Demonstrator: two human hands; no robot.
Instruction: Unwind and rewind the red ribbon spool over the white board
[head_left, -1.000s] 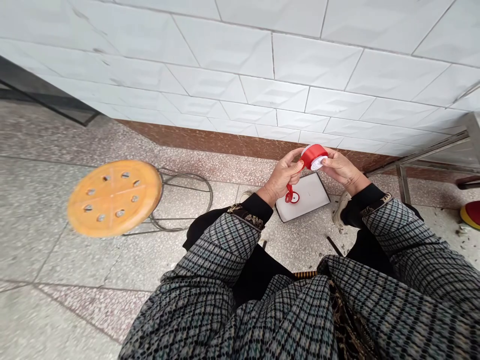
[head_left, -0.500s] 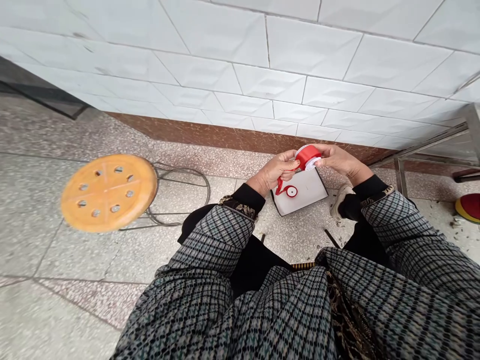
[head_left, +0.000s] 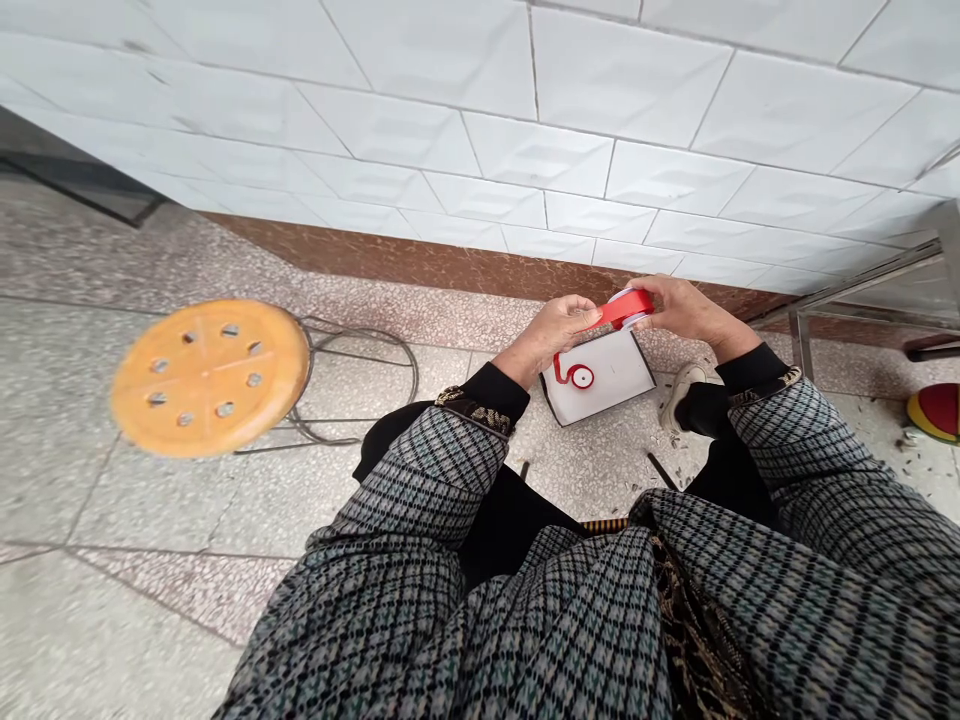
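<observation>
The right fingers (head_left: 646, 290) curve together over the top of a roll of red tape (head_left: 626, 308), clamped on its far side, with the white core of the roll showing toward the lower right. The left fingers (head_left: 581, 316) are bunched together against the roll's near edge. The roll is held in the air between the left hand (head_left: 547, 340) and the right hand (head_left: 686, 312), above the far edge of a white card (head_left: 611, 385).

A red strip (head_left: 559, 362) emerges below the left hand and curls down to a small red ring (head_left: 582, 377) with a white centre, which lies on the card. The card has a dark border and lies on a terrazzo floor (head_left: 82, 520), with a pale shoe (head_left: 679, 395) just to its right.

Checked sleeves (head_left: 420, 490) with black cuffs run back from both wrists. Well to the left stands an orange round stool (head_left: 210, 378) with a slotted seat and bent wire legs. Behind the hands, brown skirting (head_left: 390, 250) runs beneath a white tile wall (head_left: 450, 130). At the right are a metal frame (head_left: 862, 290) and, at the picture's edge, a red and yellow object (head_left: 934, 413).
</observation>
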